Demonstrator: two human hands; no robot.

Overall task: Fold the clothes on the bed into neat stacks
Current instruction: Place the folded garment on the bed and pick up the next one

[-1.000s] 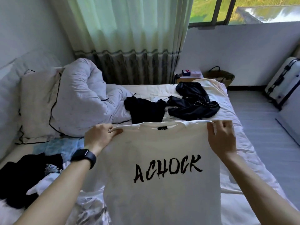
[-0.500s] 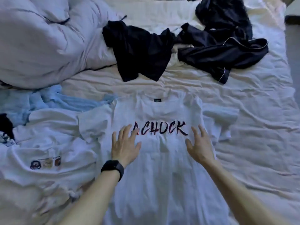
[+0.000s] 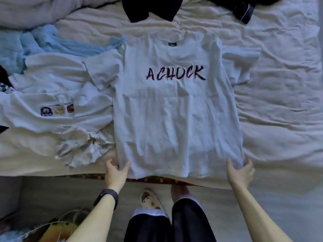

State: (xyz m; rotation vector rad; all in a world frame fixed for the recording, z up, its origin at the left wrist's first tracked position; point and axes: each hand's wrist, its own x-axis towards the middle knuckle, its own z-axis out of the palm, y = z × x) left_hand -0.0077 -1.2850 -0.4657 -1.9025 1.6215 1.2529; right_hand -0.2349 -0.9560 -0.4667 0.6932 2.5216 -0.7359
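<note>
A white T-shirt [image 3: 176, 119] with "ACHOCK" printed across the chest lies flat and face up on the bed [image 3: 279, 102], collar away from me and both sleeves spread out. My left hand [image 3: 116, 172] pinches its lower left hem corner, thumb on top of the cloth. At the lower right hem corner my right hand [image 3: 242, 171] pinches the fabric the same way. The hem reaches the bed's near edge.
Another white T-shirt [image 3: 52, 95] with small round prints lies crumpled at the left, over a light blue garment [image 3: 43, 44]. Dark clothes [image 3: 152, 9] lie at the far side, a duvet [image 3: 35, 9] at the far left. My legs and a slipper [image 3: 151, 200] stand on the floor below.
The shirt went from held up in the air to laid flat. My hands smoothed its chest, then slid down to the two hem corners and took hold of them.
</note>
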